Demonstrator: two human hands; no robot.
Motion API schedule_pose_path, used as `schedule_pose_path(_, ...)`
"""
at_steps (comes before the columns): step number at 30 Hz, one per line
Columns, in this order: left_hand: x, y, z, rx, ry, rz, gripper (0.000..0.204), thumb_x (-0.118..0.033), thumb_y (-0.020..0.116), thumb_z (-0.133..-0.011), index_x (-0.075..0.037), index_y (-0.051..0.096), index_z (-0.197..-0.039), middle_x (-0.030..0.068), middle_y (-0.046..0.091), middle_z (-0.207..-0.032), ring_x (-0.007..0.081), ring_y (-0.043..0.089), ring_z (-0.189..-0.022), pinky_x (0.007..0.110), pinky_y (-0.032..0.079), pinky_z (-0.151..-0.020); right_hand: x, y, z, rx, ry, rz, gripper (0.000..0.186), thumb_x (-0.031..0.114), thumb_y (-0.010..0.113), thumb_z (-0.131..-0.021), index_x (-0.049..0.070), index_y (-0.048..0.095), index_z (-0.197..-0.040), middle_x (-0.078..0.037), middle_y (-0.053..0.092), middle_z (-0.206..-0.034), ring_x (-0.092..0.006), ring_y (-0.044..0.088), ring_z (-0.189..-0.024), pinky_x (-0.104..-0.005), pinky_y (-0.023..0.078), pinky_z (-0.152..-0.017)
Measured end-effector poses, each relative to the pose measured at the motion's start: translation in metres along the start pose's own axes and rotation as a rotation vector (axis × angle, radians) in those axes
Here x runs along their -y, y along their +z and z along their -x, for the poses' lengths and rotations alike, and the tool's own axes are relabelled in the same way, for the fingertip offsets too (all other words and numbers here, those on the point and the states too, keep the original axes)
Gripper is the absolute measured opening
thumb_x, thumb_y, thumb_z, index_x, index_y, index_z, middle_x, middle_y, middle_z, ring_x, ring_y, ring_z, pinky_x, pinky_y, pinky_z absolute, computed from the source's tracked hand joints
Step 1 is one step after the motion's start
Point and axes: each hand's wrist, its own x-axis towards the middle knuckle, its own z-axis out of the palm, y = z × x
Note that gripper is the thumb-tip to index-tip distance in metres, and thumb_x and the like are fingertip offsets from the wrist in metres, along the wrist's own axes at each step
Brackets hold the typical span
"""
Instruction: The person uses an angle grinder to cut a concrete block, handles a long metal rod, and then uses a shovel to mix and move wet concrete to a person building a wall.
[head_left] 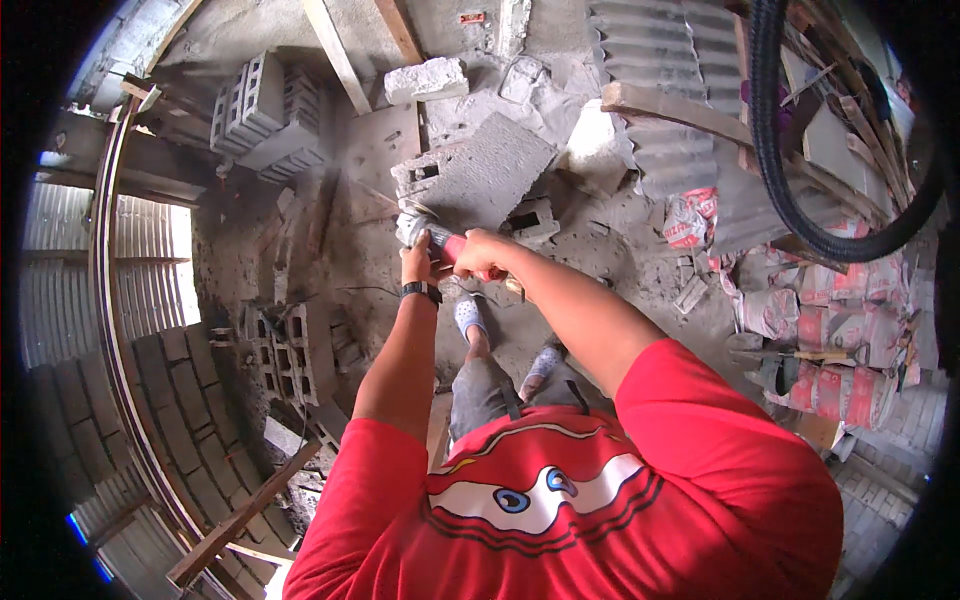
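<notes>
Angle grinder (453,246), one, red with grey head: I count two hands on it, left hand (418,262) wrapped round the front, right hand (482,252) clasping the rear. Hollow concrete block (490,165), one, broad face up, just beyond both hands; disc contact I cannot tell. Black wristwatch (421,291), one, below the left hand. Pale clogs (470,318), two, bodyward of the hands.

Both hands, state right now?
Left hand: closed, holding the grinder near its head.
Right hand: closed, holding the same grinder farther back.
</notes>
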Motion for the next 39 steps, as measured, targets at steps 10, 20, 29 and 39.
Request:
schedule_pose_path(10,0.011,0.009,0.005,-0.007,-0.005,0.005,0.046,-0.038,0.063,-0.089,-0.002,0.041,-0.107,0.0199,0.059,-0.090,0.0358,0.066,-0.070,0.055,0.057,-0.054,-0.014,0.000,0.001,0.021,-0.004,0.098,0.029,0.015,0.076,-0.061,-0.006,0.066,-0.078,-0.018,0.066,-0.070,-0.0269,0.064,-0.056,-0.0397,0.053,-0.048)
schedule_pose_path(20,0.013,0.015,0.016,0.006,-0.011,0.055,0.048,-0.036,0.064,-0.088,0.002,0.044,-0.109,0.0204,0.059,-0.088,0.0356,0.066,-0.069,0.056,0.058,-0.055,-0.024,0.001,-0.002,-0.001,-0.011,0.052,0.029,0.016,0.076,-0.062,-0.005,0.067,-0.080,-0.017,0.066,-0.072,-0.0267,0.065,-0.057,-0.0405,0.053,-0.048)
schedule_pose_path(29,0.020,0.019,0.022,-0.004,-0.014,-0.009,0.049,-0.040,0.064,-0.088,0.002,0.046,-0.107,0.0198,0.059,-0.084,0.0368,0.066,-0.065,0.056,0.058,-0.055,-0.031,0.000,0.007,0.026,-0.017,0.021,0.027,0.012,0.075,-0.059,-0.004,0.063,-0.078,-0.013,0.061,-0.063,-0.0225,0.060,-0.050,-0.0398,0.051,-0.043)
schedule_pose_path(39,0.035,0.023,0.018,0.010,-0.023,0.078,0.047,-0.038,0.062,-0.089,0.000,0.044,-0.110,0.0207,0.059,-0.087,0.0398,0.066,-0.067,0.056,0.058,-0.056,-0.046,0.005,0.000,0.033,0.048,0.021,0.021,0.014,0.074,-0.062,-0.003,0.063,-0.068,-0.015,0.062,-0.063,-0.0255,0.060,-0.050,-0.0408,0.051,-0.045)
